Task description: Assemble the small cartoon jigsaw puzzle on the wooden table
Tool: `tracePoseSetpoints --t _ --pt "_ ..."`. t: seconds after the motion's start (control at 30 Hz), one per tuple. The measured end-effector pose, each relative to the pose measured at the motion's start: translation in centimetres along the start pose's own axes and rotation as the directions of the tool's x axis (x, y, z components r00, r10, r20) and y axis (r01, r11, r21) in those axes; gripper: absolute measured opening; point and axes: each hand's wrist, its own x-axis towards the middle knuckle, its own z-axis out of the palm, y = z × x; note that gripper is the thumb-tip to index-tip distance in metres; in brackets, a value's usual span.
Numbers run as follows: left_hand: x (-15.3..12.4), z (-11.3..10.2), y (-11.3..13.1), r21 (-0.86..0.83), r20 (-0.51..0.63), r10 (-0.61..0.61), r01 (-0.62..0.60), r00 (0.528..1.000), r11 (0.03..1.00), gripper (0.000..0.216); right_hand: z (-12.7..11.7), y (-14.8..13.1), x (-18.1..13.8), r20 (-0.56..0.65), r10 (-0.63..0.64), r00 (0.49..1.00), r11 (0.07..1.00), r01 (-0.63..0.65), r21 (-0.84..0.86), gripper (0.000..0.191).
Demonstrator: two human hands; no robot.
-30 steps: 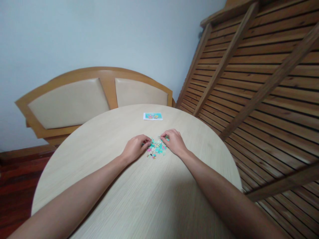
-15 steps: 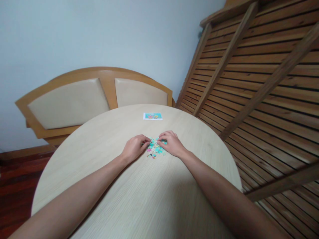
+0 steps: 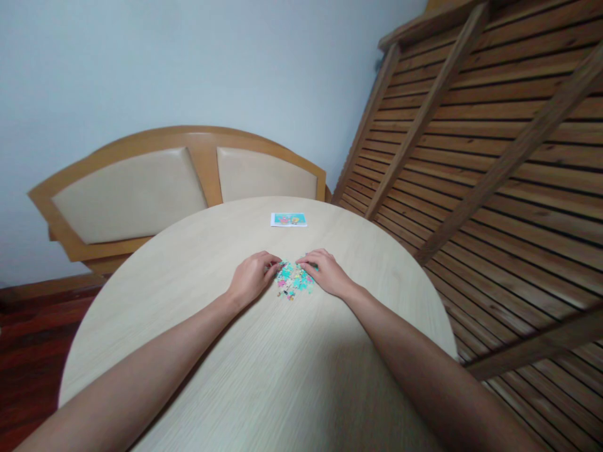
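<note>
A loose heap of small jigsaw puzzle pieces (image 3: 293, 282), mostly turquoise and pale with a few pink and dark ones, lies at the middle of the table. At the heap's left edge, my left hand (image 3: 253, 275) has its thumb and fingertips drawn close together among the pieces. My right hand (image 3: 326, 271) reaches in from the right side, its thumb and index finger nearly meeting at the top of the heap. Whatever lies between the fingertips of either hand is too small to make out. Both hands partly cover the outer pieces.
Beyond the heap lies a small picture card (image 3: 289, 220) with cartoon figures on turquoise. The round pale wooden table (image 3: 226, 389) carries it all. A padded wooden headboard (image 3: 202, 163) stands behind, and a slatted wooden panel (image 3: 452, 157) leans at the right.
My fingertips have moved slightly apart, the left hand a little to the left and up. More of the heap's upper middle shows between them. The picture card has stayed put.
</note>
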Motion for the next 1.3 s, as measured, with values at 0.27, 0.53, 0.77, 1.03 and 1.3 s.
tracePoseSetpoints --t 0.27,0.53,0.77,1.03,1.3 --pt "0.1 -0.2 -0.4 0.182 0.052 0.076 -0.084 0.996 0.980 0.017 -0.3 -0.2 0.0 -0.055 0.043 0.998 0.999 -0.041 0.036 0.017" --pt "0.1 0.0 -0.6 0.149 0.079 0.048 -0.060 0.996 0.987 0.018 -0.6 0.1 0.0 -0.083 0.094 0.992 0.995 -0.097 -0.028 0.011" --pt "0.0 0.1 -0.7 0.137 0.094 0.047 -0.059 0.995 0.989 0.021 -0.5 0.9 -0.1 -0.087 0.057 0.995 0.998 -0.059 -0.022 0.014" --pt "0.0 0.0 -0.4 0.111 0.077 0.061 -0.069 0.995 0.991 0.022 -1.3 0.7 -0.2 0.039 -0.078 0.996 0.986 0.082 -0.146 0.027" --pt "-0.1 0.3 -0.3 0.020 0.083 0.167 -0.169 0.982 0.985 0.022 -1.9 0.4 -0.3 -0.056 -0.009 0.998 0.999 0.006 -0.050 0.022"
